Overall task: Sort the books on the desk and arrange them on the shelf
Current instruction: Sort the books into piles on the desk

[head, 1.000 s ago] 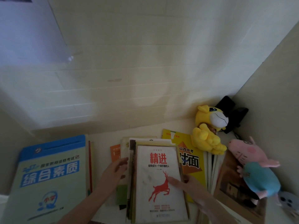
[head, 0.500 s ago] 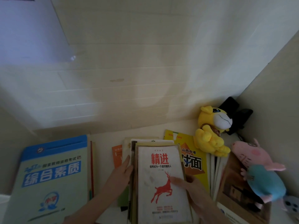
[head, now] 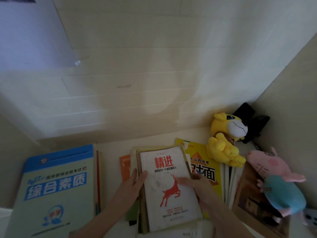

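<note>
**Both grips are clasping the white book (head: 169, 186).** The left hand (head: 132, 184) is laying its thumb over the cover's left edge, and the right hand (head: 200, 188) is doing likewise at the right edge. The other fingers are hidden beside or beneath the book.

The book is topping a stack (head: 142, 212) at the middle of the counter (head: 109, 162). Whether the grips are also taking in volumes below it cannot be told.

An orange book (head: 124, 167) and a yellow book (head: 205, 167) are lying partly covered by the stack. A large blue book (head: 56, 186) is lying well to the left, and a yellow plush toy (head: 226, 143) and a pink plush toy (head: 277, 182) are sitting to the right.

Judged step: sorting, with a lift being prepared. The next move is calling for a level, two-handed lift clear of the loose covers underneath, toward a shelf that is not showing here.
</note>
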`<action>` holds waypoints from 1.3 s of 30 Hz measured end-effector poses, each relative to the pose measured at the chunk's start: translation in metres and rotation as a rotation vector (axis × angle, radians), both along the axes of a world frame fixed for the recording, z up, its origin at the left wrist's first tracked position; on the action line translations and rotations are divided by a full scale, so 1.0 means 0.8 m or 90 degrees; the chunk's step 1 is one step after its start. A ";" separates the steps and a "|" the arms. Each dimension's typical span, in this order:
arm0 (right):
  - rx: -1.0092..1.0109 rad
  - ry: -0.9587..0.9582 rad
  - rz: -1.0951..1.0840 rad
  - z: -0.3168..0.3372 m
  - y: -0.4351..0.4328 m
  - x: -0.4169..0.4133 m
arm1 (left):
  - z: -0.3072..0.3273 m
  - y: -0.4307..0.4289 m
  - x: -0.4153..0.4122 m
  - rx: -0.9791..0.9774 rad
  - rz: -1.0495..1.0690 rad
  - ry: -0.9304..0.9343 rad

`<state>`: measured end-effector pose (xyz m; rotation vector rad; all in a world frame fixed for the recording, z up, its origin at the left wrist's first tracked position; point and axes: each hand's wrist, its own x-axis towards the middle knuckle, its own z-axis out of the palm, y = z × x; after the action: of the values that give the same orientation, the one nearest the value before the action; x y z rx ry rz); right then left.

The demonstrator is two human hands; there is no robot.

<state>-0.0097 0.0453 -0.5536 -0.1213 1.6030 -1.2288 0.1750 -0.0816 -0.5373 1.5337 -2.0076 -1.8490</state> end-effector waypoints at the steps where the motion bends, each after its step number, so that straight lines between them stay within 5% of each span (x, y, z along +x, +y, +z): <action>1: -0.004 -0.003 0.006 -0.001 -0.001 -0.001 | 0.002 0.001 -0.002 0.003 0.001 0.014; 15: 0.002 -0.085 -0.011 -0.027 0.014 -0.012 | -0.002 -0.014 -0.005 0.175 0.009 0.016; 25: 0.029 -0.018 0.074 -0.051 0.020 -0.005 | -0.009 -0.011 -0.018 0.205 0.023 0.058; 31: 0.046 0.096 0.114 -0.079 0.025 -0.004 | -0.025 -0.010 -0.014 0.196 0.066 0.062; 39: 0.028 0.126 0.117 -0.076 0.033 -0.001 | -0.028 0.027 -0.031 -0.025 0.186 0.066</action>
<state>-0.0107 0.0716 -0.6144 -0.3641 1.7458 -1.0635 0.1500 -0.0598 -0.5596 1.5849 -1.6621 -1.7265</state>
